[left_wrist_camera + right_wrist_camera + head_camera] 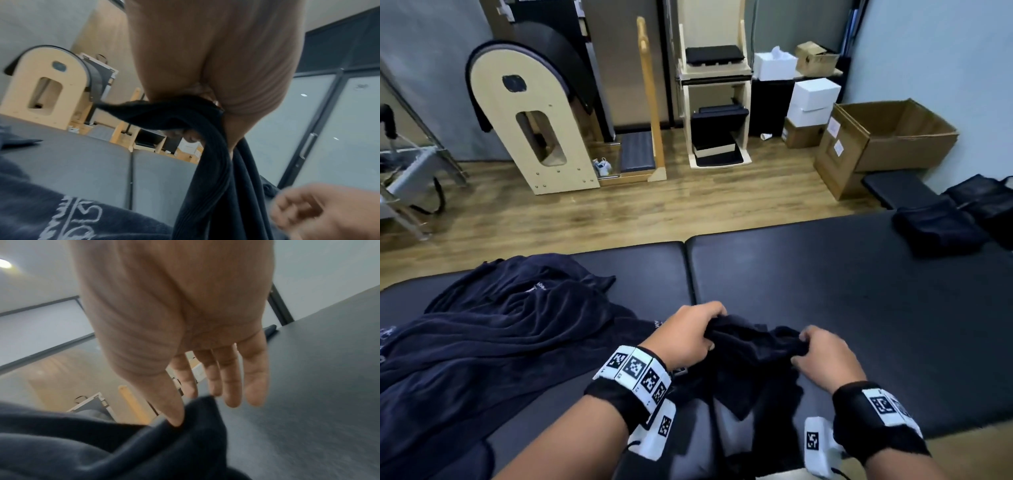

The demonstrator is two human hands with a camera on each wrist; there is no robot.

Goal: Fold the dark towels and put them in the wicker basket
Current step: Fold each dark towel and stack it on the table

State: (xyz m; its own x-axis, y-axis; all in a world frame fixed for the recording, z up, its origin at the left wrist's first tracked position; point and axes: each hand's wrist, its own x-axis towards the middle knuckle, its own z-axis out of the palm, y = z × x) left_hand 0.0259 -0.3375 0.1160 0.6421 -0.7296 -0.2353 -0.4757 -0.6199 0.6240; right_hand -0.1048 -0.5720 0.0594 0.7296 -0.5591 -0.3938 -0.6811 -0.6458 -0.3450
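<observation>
A small dark towel (753, 349) hangs bunched between my two hands over the near edge of the black padded table (842, 291). My left hand (695, 332) grips its top in a fist, and in the left wrist view the cloth (205, 170) drops in folds from that fist (236, 81). My right hand (815, 353) pinches the towel's other edge (195, 415) between thumb and index finger, the other fingers (232, 382) fairly straight. A heap of large navy towels (500, 329) lies on the table's left part. No wicker basket is in view.
A dark folded pile (941, 229) sits at the table's far right corner, dark bags (989, 202) beyond it. Across the wooden floor stand an arched wooden barrel (534, 113), a wooden chair frame (715, 102), white boxes (811, 99) and an open cardboard box (893, 137).
</observation>
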